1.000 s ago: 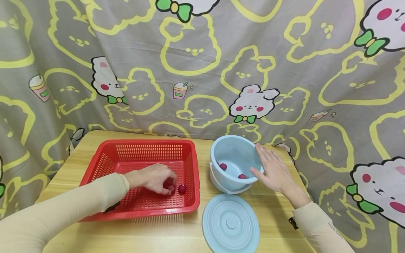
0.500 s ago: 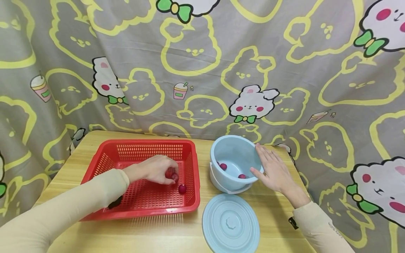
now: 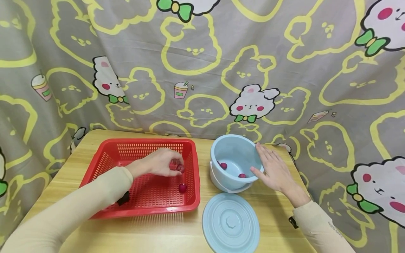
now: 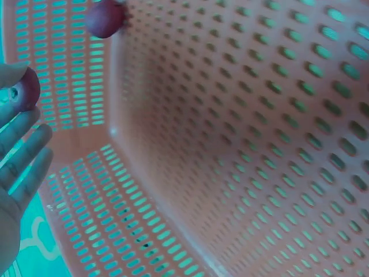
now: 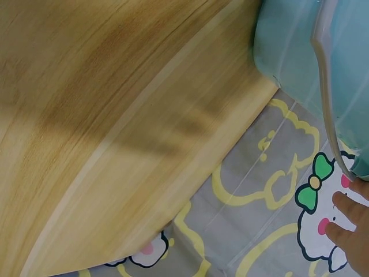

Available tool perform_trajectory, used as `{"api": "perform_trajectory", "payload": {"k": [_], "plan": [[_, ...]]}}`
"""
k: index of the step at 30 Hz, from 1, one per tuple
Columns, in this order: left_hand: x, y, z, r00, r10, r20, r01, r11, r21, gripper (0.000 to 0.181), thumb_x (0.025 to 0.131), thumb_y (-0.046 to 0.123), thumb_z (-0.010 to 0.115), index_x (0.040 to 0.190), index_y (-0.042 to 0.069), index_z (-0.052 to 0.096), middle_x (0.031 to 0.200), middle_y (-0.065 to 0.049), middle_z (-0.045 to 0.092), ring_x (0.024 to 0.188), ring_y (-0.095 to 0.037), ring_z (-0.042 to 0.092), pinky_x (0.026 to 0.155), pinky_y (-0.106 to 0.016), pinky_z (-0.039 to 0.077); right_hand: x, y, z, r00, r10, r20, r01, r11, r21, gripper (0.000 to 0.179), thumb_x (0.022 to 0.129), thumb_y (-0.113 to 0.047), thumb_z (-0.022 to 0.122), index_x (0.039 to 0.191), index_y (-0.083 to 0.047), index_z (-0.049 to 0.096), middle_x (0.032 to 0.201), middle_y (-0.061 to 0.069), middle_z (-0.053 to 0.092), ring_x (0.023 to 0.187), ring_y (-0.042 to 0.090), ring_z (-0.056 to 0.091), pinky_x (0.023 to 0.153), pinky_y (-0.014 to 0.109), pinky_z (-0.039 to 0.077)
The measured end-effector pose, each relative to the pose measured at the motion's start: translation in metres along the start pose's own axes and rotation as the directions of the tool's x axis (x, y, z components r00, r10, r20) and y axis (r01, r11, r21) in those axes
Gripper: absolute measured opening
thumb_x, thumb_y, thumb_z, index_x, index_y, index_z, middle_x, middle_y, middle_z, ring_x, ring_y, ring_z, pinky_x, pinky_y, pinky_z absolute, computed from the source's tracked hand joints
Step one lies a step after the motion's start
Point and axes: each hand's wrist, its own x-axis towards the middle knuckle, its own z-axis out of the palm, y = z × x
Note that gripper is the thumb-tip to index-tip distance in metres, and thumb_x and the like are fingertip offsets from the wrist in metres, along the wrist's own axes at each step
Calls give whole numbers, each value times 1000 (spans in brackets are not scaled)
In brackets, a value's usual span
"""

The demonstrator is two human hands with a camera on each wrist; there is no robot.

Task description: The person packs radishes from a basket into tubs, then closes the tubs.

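Observation:
My left hand (image 3: pixel 162 161) is over the right part of the red basket (image 3: pixel 148 211), pinching a small dark red plum (image 4: pixel 29 91) between thumb and fingertips. Another plum (image 3: pixel 182 188) lies on the basket floor near its right wall. To the right stands a light blue bucket (image 3: pixel 235 149) with several plums in it; one plum (image 3: pixel 223 166) shows at the left and one plum (image 3: pixel 242 175) nearer the front. My right hand (image 3: pixel 274 171) rests at the bucket's right rim, fingers straight and thumb over the edge. In the right wrist view, only some fingertips (image 5: pixel 349 216) show beside the bucket.
A round blue lid (image 3: pixel 231 223) lies flat on the wooden table (image 3: pixel 177 232) in front of the bucket. The bucket's pale handle (image 3: pixel 231 191) hangs down its front. Behind the table hangs a grey patterned curtain (image 3: pixel 142 45).
My left hand has moved to the right and away from me inside the basket, lifting a plum. The right hand, bucket and lid stay where they were.

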Motion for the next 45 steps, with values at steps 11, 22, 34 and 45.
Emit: {"api": "perform_trajectory", "payload": {"k": [11, 22, 34, 45], "plan": [[14, 15, -17, 992, 46, -117, -54, 997, -64, 19, 86, 35, 85, 100, 28, 74, 90, 19, 72, 86, 0, 68, 85, -30, 61, 1, -1, 1, 1000, -4, -2, 4, 1000, 5, 91, 101, -52, 60, 166, -1, 23, 174, 18, 29, 158, 43, 35, 127, 64, 26], [40, 37, -26, 984, 85, -158, -109, 982, -155, 22, 88, 33, 83, 107, 26, 76, 99, 13, 78, 98, -11, 75, 93, -37, 61, 0, 0, 1, 1000, 4, 7, -4, 1000, 8, 91, 101, -53, 59, 167, -3, 21, 174, 17, 28, 158, 44, 35, 127, 63, 26], [70, 49, -29, 963, 98, -251, -140, 978, -155, 28, 86, 35, 86, 110, 23, 77, 101, 8, 80, 97, -11, 72, 78, -26, 59, 0, 0, 1, 1000, -2, -7, 2, 1000, 11, 91, 101, -52, 60, 167, -2, 22, 173, 19, 30, 158, 43, 35, 127, 63, 27], [99, 67, -26, 962, 149, -229, -191, 966, -176, 27, 89, 33, 84, 109, 19, 76, 101, 6, 79, 97, -11, 73, 91, -29, 61, 0, -1, 0, 1000, -8, -12, 9, 1000, 14, 90, 102, -52, 59, 166, -1, 23, 173, 19, 29, 158, 44, 34, 126, 63, 28]]}}
